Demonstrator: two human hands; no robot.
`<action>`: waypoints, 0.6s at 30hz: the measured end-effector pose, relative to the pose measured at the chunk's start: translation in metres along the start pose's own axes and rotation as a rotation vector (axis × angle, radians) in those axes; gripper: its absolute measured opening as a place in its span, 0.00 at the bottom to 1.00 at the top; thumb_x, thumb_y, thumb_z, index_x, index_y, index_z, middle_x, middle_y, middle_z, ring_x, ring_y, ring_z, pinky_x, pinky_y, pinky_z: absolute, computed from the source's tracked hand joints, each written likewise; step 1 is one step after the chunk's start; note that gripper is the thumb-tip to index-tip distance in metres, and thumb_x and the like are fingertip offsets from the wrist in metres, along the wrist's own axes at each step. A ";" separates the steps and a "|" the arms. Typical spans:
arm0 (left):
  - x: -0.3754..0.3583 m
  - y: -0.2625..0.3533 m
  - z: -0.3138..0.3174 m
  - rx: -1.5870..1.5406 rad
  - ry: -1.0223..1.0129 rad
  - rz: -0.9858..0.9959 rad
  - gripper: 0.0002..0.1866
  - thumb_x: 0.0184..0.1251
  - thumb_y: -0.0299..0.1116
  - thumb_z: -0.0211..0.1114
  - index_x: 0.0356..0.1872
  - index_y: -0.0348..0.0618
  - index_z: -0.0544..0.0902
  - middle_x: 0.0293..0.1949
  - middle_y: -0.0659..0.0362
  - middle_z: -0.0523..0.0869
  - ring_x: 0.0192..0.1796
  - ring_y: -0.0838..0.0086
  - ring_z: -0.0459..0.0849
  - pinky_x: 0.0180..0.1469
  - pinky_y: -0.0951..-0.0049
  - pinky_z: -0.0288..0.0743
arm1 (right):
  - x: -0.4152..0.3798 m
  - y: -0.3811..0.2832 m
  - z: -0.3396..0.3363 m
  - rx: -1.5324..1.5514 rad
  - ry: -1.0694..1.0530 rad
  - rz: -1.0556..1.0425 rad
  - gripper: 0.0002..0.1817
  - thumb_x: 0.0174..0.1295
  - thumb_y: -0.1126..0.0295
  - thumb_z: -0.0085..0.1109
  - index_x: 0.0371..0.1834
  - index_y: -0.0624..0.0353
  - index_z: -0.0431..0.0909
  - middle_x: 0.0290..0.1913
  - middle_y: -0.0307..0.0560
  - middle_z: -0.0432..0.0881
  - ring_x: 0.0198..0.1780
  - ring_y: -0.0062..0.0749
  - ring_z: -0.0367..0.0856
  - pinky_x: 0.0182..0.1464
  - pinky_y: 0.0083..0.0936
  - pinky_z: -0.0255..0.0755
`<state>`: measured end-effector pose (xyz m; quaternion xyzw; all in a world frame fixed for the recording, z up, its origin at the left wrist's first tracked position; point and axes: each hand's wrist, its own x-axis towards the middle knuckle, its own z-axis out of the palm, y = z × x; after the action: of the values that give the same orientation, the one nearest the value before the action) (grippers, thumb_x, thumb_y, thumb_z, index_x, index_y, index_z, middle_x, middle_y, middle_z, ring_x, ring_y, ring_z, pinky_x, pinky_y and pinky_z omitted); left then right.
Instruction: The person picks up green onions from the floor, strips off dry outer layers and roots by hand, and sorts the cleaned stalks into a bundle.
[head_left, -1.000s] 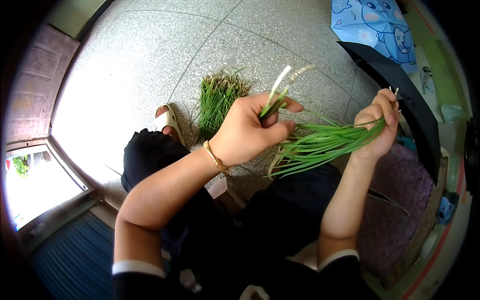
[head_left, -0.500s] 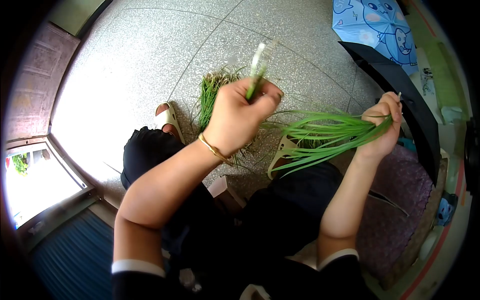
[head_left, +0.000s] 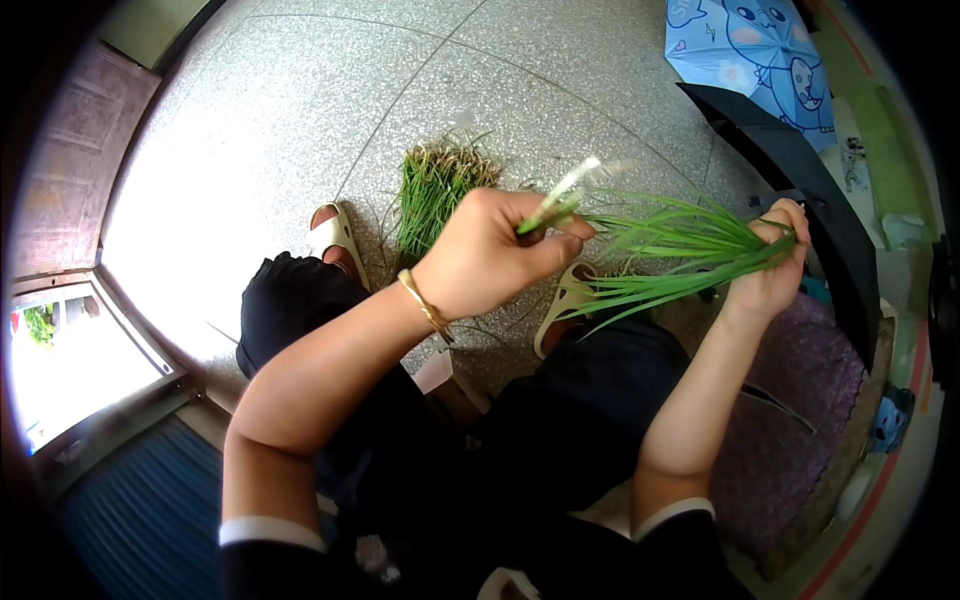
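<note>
My left hand [head_left: 500,250], with a gold bangle on its wrist, pinches a few green stalks [head_left: 560,205] whose pale ends point up and right. To the right, my right hand [head_left: 772,262] is closed round the gathered end of a bunch of long green leaves [head_left: 690,240]. The loose leaf tips fan out leftwards, close to my left hand. Behind my left hand, a pile of green stalks with brownish ends [head_left: 440,190] lies on the speckled floor.
A blue patterned umbrella [head_left: 755,60] and a black umbrella [head_left: 800,160] stand at the right. Below them lies a purplish mat [head_left: 800,400]. Pale sandals [head_left: 335,235] are on my feet. A wooden door [head_left: 75,160] is at the left.
My left hand has moved down and right, nearer to the bunch, and the stalks in it have tilted to the right. My right hand has shifted slightly, still holding the leaves.
</note>
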<state>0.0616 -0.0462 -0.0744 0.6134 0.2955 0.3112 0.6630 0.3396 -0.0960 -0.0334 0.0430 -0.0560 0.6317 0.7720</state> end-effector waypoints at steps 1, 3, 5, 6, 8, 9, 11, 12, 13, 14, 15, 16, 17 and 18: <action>0.000 -0.003 0.006 0.066 0.026 0.006 0.08 0.56 0.26 0.64 0.38 0.40 0.83 0.17 0.68 0.77 0.18 0.88 0.69 0.20 0.86 0.63 | 0.000 0.001 0.000 -0.003 0.001 0.004 0.08 0.62 0.73 0.41 0.24 0.55 0.63 0.22 0.33 0.64 0.16 0.10 0.50 0.18 0.12 0.45; 0.002 -0.005 0.012 0.252 0.029 0.138 0.07 0.54 0.26 0.65 0.35 0.41 0.84 0.17 0.65 0.77 0.18 0.88 0.69 0.20 0.84 0.63 | 0.000 0.004 -0.001 -0.005 0.004 0.011 0.08 0.61 0.73 0.41 0.24 0.55 0.63 0.22 0.33 0.64 0.16 0.10 0.49 0.18 0.12 0.45; 0.005 -0.013 0.016 0.319 0.039 0.195 0.06 0.54 0.26 0.65 0.34 0.41 0.84 0.17 0.64 0.77 0.18 0.87 0.70 0.20 0.82 0.64 | 0.000 0.008 0.000 -0.007 0.001 0.027 0.08 0.61 0.73 0.42 0.23 0.55 0.63 0.22 0.33 0.64 0.15 0.11 0.50 0.18 0.12 0.45; 0.006 -0.016 0.017 0.385 0.046 0.255 0.05 0.53 0.26 0.65 0.32 0.41 0.83 0.17 0.63 0.78 0.19 0.86 0.70 0.21 0.81 0.64 | 0.000 0.009 -0.001 -0.007 0.001 0.027 0.08 0.61 0.73 0.42 0.23 0.55 0.63 0.22 0.33 0.64 0.15 0.11 0.50 0.18 0.12 0.45; 0.008 -0.019 0.019 0.368 0.044 0.222 0.04 0.54 0.26 0.65 0.31 0.40 0.83 0.18 0.64 0.78 0.19 0.86 0.71 0.21 0.80 0.65 | 0.001 0.010 -0.001 -0.002 0.013 0.035 0.08 0.61 0.72 0.41 0.23 0.55 0.62 0.22 0.33 0.64 0.16 0.12 0.50 0.18 0.14 0.47; 0.009 -0.019 0.019 0.351 0.042 0.189 0.03 0.54 0.26 0.65 0.30 0.39 0.82 0.18 0.64 0.78 0.19 0.85 0.71 0.22 0.79 0.65 | 0.001 0.009 -0.001 -0.002 0.012 0.035 0.08 0.61 0.72 0.41 0.23 0.55 0.62 0.22 0.33 0.64 0.16 0.12 0.50 0.18 0.14 0.47; 0.007 -0.013 0.018 0.187 0.050 0.087 0.03 0.55 0.26 0.65 0.30 0.38 0.82 0.20 0.64 0.80 0.21 0.85 0.72 0.23 0.80 0.67 | 0.000 0.003 -0.003 -0.046 0.013 0.015 0.08 0.61 0.72 0.40 0.23 0.54 0.62 0.22 0.33 0.65 0.16 0.13 0.51 0.21 0.15 0.50; 0.006 -0.011 0.017 0.022 0.057 -0.014 0.03 0.55 0.26 0.64 0.30 0.38 0.82 0.22 0.64 0.81 0.22 0.85 0.74 0.25 0.80 0.68 | 0.000 -0.001 -0.003 -0.046 0.014 0.015 0.08 0.61 0.72 0.40 0.23 0.54 0.62 0.22 0.33 0.65 0.16 0.13 0.51 0.21 0.15 0.50; 0.006 -0.011 0.016 0.022 0.057 -0.015 0.03 0.55 0.26 0.64 0.30 0.38 0.82 0.22 0.64 0.81 0.22 0.85 0.74 0.25 0.80 0.68 | -0.001 -0.004 -0.003 -0.056 0.013 0.013 0.08 0.61 0.71 0.40 0.23 0.53 0.62 0.21 0.33 0.63 0.16 0.14 0.52 0.22 0.16 0.51; 0.005 -0.011 0.015 -0.072 0.108 -0.014 0.03 0.56 0.26 0.64 0.31 0.37 0.82 0.23 0.63 0.81 0.24 0.85 0.75 0.27 0.82 0.69 | -0.002 -0.008 -0.003 -0.066 0.012 0.011 0.09 0.61 0.71 0.40 0.22 0.53 0.62 0.19 0.33 0.62 0.17 0.14 0.52 0.23 0.16 0.52; 0.005 -0.012 0.013 -0.167 0.158 -0.013 0.04 0.56 0.25 0.63 0.31 0.36 0.82 0.25 0.63 0.82 0.25 0.85 0.76 0.28 0.83 0.71 | -0.003 -0.011 -0.003 -0.067 0.012 0.010 0.09 0.61 0.71 0.40 0.22 0.53 0.62 0.19 0.33 0.62 0.17 0.14 0.52 0.23 0.16 0.52; 0.005 -0.014 0.009 -0.084 0.134 -0.038 0.04 0.56 0.24 0.63 0.32 0.36 0.82 0.27 0.63 0.83 0.28 0.85 0.77 0.31 0.84 0.72 | -0.004 -0.012 -0.002 -0.051 0.008 0.025 0.09 0.61 0.71 0.40 0.22 0.53 0.62 0.18 0.32 0.60 0.17 0.15 0.52 0.24 0.16 0.52; 0.005 -0.015 0.008 -0.083 0.132 -0.039 0.04 0.56 0.24 0.63 0.32 0.36 0.82 0.27 0.63 0.83 0.28 0.85 0.77 0.31 0.84 0.72 | -0.005 -0.013 -0.001 -0.035 0.004 0.041 0.10 0.61 0.70 0.41 0.21 0.53 0.62 0.17 0.32 0.58 0.17 0.15 0.51 0.25 0.16 0.53; 0.004 -0.015 0.008 -0.028 0.096 -0.058 0.05 0.56 0.24 0.63 0.33 0.37 0.82 0.26 0.64 0.82 0.26 0.86 0.76 0.29 0.84 0.71 | -0.005 -0.014 -0.002 -0.034 0.005 0.039 0.10 0.61 0.70 0.41 0.21 0.53 0.62 0.17 0.32 0.58 0.17 0.15 0.51 0.25 0.16 0.53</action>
<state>0.0708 -0.0488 -0.0888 0.5797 0.3402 0.3250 0.6653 0.3524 -0.1032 -0.0355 0.0274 -0.0657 0.6457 0.7603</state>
